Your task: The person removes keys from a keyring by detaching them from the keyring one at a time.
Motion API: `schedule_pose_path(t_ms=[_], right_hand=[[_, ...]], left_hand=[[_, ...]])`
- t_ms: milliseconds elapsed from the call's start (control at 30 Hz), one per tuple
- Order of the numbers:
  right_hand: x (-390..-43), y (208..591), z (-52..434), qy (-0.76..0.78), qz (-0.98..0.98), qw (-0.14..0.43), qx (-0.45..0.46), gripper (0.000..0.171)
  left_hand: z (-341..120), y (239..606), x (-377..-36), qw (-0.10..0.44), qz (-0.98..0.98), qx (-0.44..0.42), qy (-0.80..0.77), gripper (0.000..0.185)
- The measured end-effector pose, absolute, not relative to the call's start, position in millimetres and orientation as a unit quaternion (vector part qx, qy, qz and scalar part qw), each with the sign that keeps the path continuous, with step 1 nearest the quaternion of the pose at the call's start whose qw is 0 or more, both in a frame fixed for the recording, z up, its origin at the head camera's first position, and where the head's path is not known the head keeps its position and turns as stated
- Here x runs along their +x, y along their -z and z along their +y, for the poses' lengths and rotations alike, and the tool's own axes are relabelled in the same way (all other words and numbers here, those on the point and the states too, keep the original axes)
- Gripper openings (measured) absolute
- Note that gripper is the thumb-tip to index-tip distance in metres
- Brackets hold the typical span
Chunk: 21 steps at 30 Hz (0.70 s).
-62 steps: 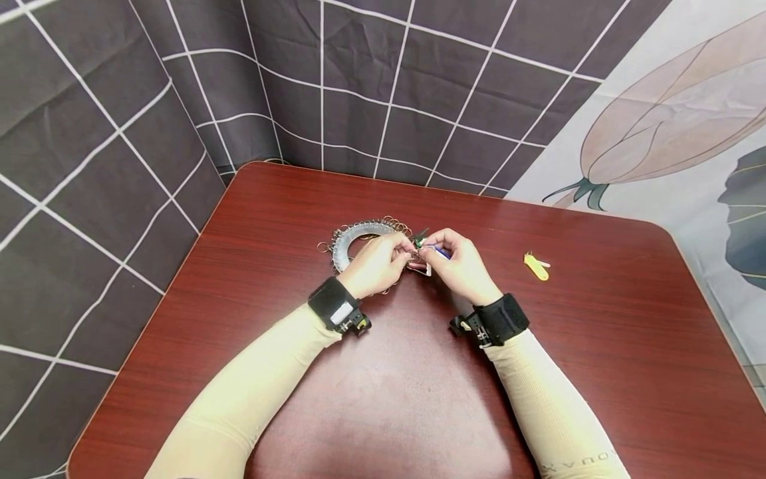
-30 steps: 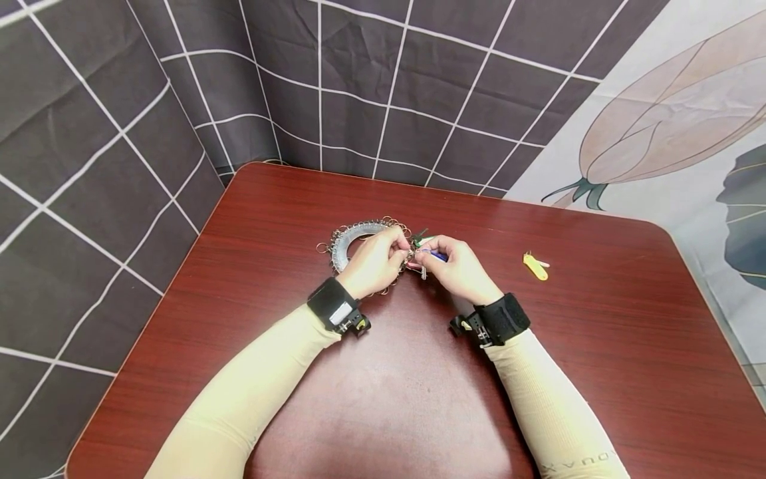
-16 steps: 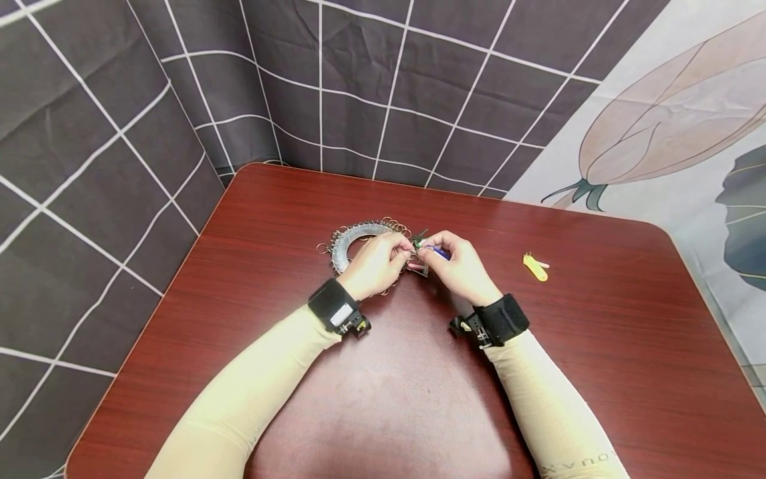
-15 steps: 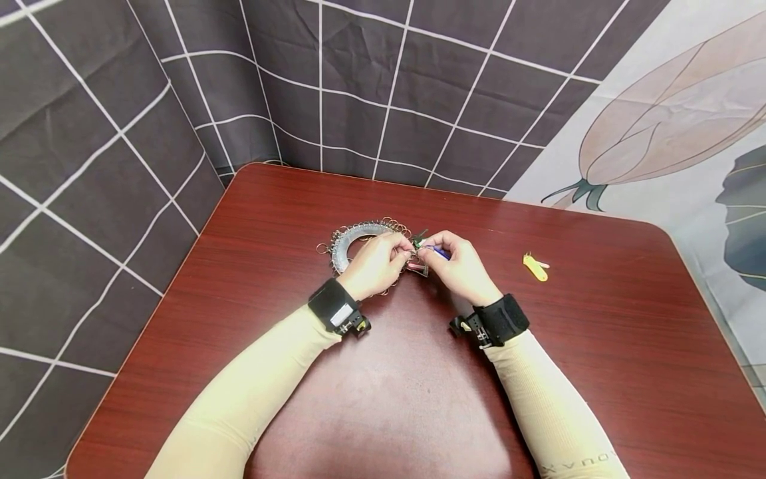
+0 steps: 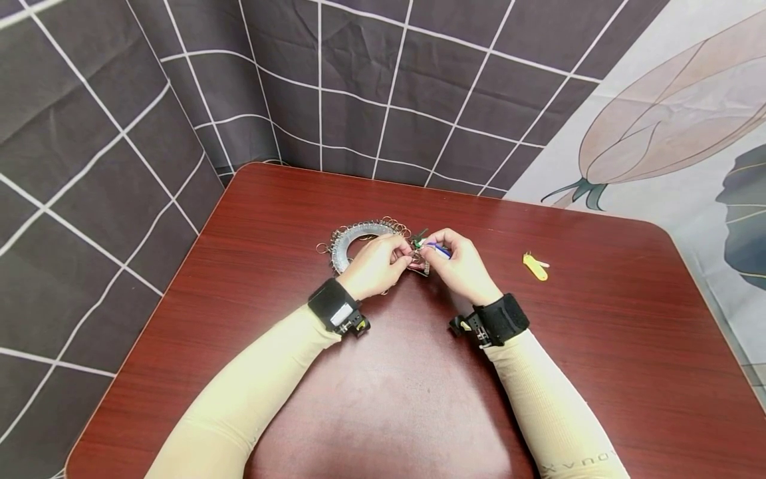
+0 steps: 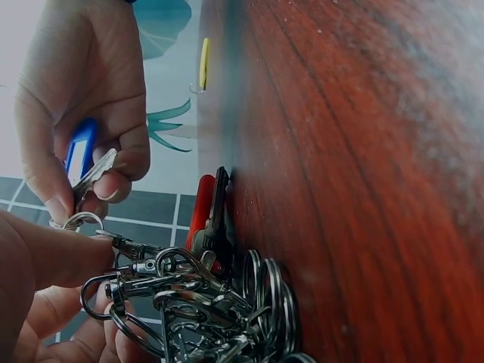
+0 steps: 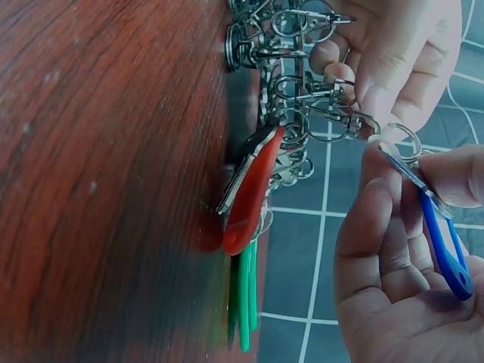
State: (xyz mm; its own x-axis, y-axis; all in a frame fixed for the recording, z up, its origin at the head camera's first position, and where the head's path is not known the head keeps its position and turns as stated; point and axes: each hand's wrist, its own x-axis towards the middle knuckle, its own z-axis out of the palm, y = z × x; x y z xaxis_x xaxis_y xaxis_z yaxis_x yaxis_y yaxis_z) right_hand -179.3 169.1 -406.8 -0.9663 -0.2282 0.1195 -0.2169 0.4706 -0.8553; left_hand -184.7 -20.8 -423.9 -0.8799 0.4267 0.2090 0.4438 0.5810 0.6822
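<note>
My left hand (image 5: 374, 263) rests at the right side of a large grey ring (image 5: 342, 246) strung with many metal clasps and rings. Its thumb and fingers pinch one swivel clasp (image 7: 333, 117). Facing it, my right hand (image 5: 457, 266) pinches a small split ring (image 7: 408, 136) that carries a key (image 6: 97, 172) and a blue key tag (image 7: 446, 253). The split ring lies against the clasp's tip; whether it is hooked in, I cannot tell. A red key tag (image 7: 257, 189) with a key and a green key tag (image 7: 243, 295) lie just beside the hands.
Away to the right on the red-brown table (image 5: 383, 399) lies a yellow key tag (image 5: 535, 266) with a key. A dark grid-patterned curtain (image 5: 359, 86) hangs behind and to the left. Wrist cameras are strapped on both wrists.
Both hands stay in nearly the same place. The right hand dipped a little, then rose again with the blue key tag, which now shows more. The left fingertips have shifted slightly.
</note>
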Motion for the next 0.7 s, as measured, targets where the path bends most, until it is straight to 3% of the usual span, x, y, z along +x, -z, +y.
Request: schedule_pose_path(t_ms=[200, 700], right_hand=[[-165, 381, 161, 0.503, 0.854, 0.019, -0.132, 0.013], [-164, 382, 159, 0.497, 0.849, 0.082, -0.159, 0.018]], left_hand=[[-22, 425, -185, 0.015, -0.888, -0.233, 0.395, 0.004], [-22, 422, -183, 0.042, -0.875, -0.209, 0.434, 0.008]])
